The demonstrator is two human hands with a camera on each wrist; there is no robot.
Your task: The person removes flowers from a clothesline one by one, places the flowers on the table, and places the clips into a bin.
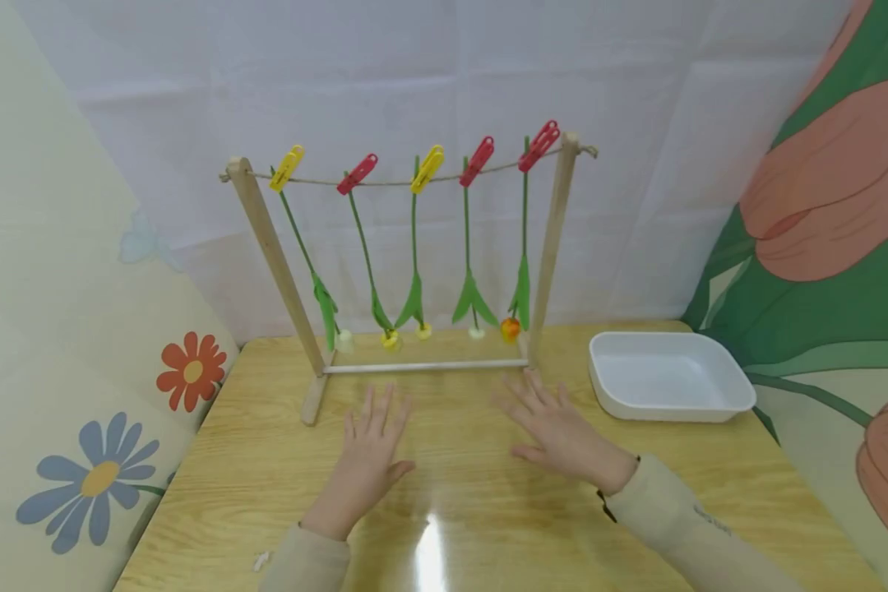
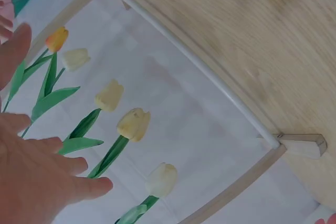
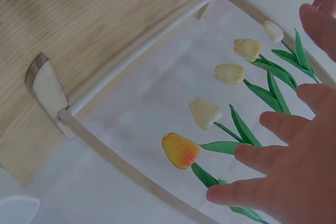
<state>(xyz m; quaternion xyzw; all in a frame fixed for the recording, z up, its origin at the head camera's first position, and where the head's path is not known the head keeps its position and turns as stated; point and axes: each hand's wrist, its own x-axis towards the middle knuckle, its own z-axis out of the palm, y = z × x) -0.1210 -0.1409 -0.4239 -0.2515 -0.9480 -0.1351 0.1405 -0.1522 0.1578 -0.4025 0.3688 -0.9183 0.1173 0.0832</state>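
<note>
Both hands are held over the near side of the wooden table (image 1: 459, 444), empty, fingers spread and straight. My left hand (image 1: 366, 464) is in front of the left part of a wooden drying frame (image 1: 277, 263), and my right hand (image 1: 562, 436) is before its right post. Several tulips hang head down from the frame's string (image 1: 388, 184), held by yellow clothespins (image 1: 287, 168) and red clothespins (image 1: 477, 161). At the right end is an orange tulip (image 3: 181, 150); a white tulip (image 2: 162, 180) hangs at the left end, with pale yellow tulips (image 3: 229, 73) between.
A white plastic basin (image 1: 608, 395) stands on the table right of the frame. A pale bar (image 1: 425, 367) joins the frame's feet. Near my left sleeve lies a small white scrap (image 1: 261, 561). White cloth (image 1: 385, 74) covers the wall behind, with flower-printed panels at both sides.
</note>
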